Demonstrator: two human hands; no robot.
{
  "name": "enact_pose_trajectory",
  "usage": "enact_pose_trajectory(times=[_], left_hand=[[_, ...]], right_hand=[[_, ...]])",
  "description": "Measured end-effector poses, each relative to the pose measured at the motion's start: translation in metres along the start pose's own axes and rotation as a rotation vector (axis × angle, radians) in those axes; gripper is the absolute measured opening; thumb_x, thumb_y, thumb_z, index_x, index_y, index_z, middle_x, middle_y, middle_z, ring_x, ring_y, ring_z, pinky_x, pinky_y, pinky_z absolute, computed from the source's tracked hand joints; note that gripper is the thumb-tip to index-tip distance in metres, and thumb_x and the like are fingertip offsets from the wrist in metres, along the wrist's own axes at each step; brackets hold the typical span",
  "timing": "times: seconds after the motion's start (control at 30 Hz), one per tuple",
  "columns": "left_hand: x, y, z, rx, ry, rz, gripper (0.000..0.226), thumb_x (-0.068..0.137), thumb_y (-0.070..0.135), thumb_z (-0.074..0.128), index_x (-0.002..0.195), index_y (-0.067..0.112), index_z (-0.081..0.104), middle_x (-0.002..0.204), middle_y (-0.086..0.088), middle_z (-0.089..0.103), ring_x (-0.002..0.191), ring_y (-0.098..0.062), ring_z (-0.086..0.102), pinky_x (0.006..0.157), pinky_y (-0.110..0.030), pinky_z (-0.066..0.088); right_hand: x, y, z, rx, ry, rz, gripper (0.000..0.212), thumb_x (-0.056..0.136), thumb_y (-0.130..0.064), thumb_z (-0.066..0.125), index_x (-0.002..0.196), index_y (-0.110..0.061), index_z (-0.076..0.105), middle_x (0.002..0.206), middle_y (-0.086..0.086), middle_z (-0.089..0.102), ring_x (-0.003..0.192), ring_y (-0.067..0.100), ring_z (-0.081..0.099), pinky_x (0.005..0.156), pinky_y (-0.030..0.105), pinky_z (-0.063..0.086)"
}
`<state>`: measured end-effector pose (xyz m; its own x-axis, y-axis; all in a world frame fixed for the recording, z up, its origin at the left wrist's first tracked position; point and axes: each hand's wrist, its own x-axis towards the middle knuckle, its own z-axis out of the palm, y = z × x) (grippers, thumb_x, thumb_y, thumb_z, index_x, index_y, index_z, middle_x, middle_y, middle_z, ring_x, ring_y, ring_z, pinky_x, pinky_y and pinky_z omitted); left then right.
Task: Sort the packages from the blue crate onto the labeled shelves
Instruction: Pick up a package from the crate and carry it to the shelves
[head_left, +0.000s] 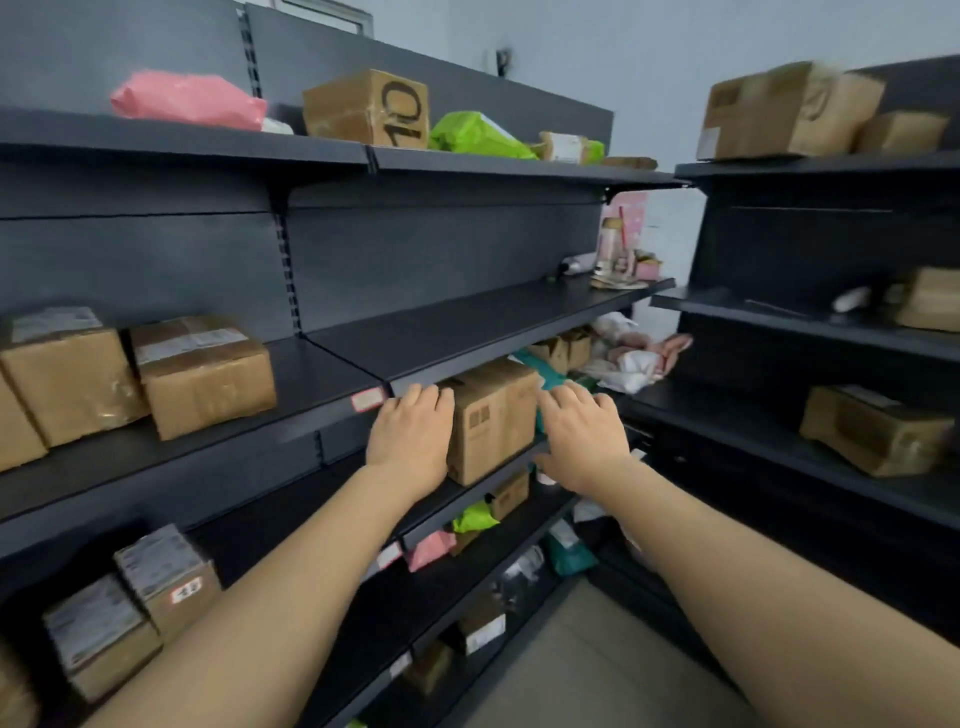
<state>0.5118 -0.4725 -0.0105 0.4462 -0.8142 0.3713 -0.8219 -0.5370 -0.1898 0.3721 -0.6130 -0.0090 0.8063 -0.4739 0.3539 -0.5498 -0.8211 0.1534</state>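
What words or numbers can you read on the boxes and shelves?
"10": drawn large in black on the cardboard box on the top shelf, turned sideways.
"48", probably: on the red-framed sticker of a box low on the left; blurred, so not certain.
Shipping labels on the other boxes and the pink shelf tag: too blurred to read.

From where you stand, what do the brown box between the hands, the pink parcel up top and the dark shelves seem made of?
Brown rectangular box: cardboard, matte tan faces, printed marks. Pink soft parcel: probably thin plastic film, crumpled, faintly glossy. Dark grey shelves: likely painted metal, thin boards, slotted uprights.
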Motion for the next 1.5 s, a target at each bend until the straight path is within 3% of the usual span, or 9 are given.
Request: enact_pose_trajectory(times=[0.13, 0.4, 0.9, 1.5], left_hand=[[-0.002, 0.069, -0.006, -0.069, 0.02, 0.122, 0.06, 0.081, 0.019, 0.065, 0.134, 0.015, 0.038, 0.134, -0.004, 0.047, 0.127, -0.024, 0.039, 0.101, -0.036, 0.037], [-0.033, 0.246, -0.02, -0.168, -0.004, 0.374, 0.068, 0.085, 0.023, 0.067, 0.142, 0.013, 0.032, 0.141, -0.003, 0.043, 0.132, -0.023, 0.036, 0.103, -0.035, 0.039], [-0.14, 0.556, -0.062, -0.362, -0.142, 0.683, 0.079, 0.089, 0.032, 0.065, 0.15, 0.011, 0.02, 0.144, -0.004, 0.041, 0.132, -0.022, 0.037, 0.1, -0.033, 0.04], [-0.125, 0.899, -0.043, -0.445, -0.299, 1.018, 0.076, 0.093, 0.021, 0.059, 0.153, 0.011, 0.013, 0.149, -0.004, 0.035, 0.138, -0.023, 0.03, 0.107, -0.035, 0.036]], right_hand=[[-0.062, 0.051, -0.006, -0.041, -0.032, 0.137, 0.064, 0.084, -0.043, 0.064, 0.136, -0.017, 0.037, 0.138, 0.003, 0.044, 0.136, 0.025, 0.031, 0.105, 0.041, 0.032], [-0.218, 0.164, -0.021, -0.089, -0.15, 0.412, 0.075, 0.087, -0.046, 0.064, 0.146, -0.015, 0.029, 0.15, 0.005, 0.034, 0.146, 0.025, 0.018, 0.114, 0.042, 0.025], [-0.511, 0.345, -0.04, -0.166, -0.34, 0.751, 0.067, 0.088, -0.047, 0.062, 0.141, -0.016, 0.037, 0.143, 0.003, 0.042, 0.143, 0.024, 0.024, 0.109, 0.039, 0.031], [-0.664, 0.589, -0.004, -0.156, -0.52, 1.111, 0.062, 0.087, -0.045, 0.064, 0.138, -0.019, 0.04, 0.143, 0.004, 0.042, 0.138, 0.025, 0.031, 0.109, 0.041, 0.031]])
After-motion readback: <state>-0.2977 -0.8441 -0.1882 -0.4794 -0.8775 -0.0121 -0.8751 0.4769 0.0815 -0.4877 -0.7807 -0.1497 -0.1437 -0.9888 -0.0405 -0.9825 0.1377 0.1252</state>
